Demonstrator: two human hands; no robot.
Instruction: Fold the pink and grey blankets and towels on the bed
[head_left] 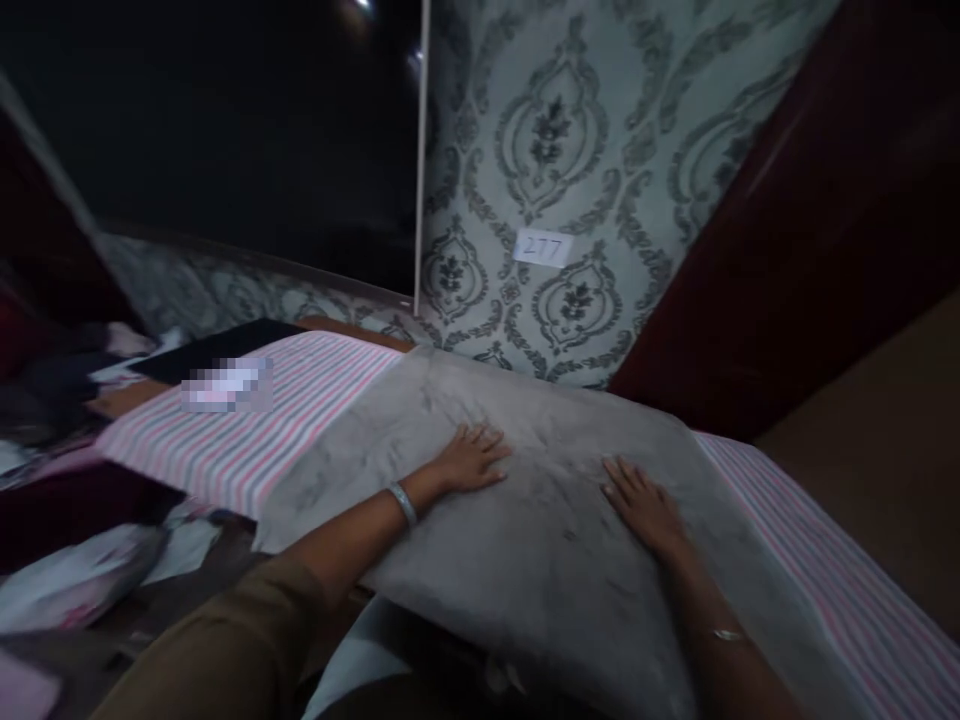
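Note:
A grey, soft-looking cloth (525, 540) lies spread over a long surface and hangs down at the near edge. My left hand (471, 460) rests flat on it, fingers spread. To the right, my right hand (641, 500) also lies palm down on the grey cloth with its fingers stretched out. Neither hand grips anything. Under the grey cloth, a striped pink, white and grey cloth (300, 410) shows on the left, and its stripes appear again at the far right. Faint creases and darker marks run across the grey cloth.
A large dark television screen (247, 130) stands at the back left. Behind the surface is patterned wallpaper (637, 150) with a paper label (543, 248) reading 277. A blurred item (227, 385) sits on the striped cloth. Bags (82, 575) and clutter lie at lower left.

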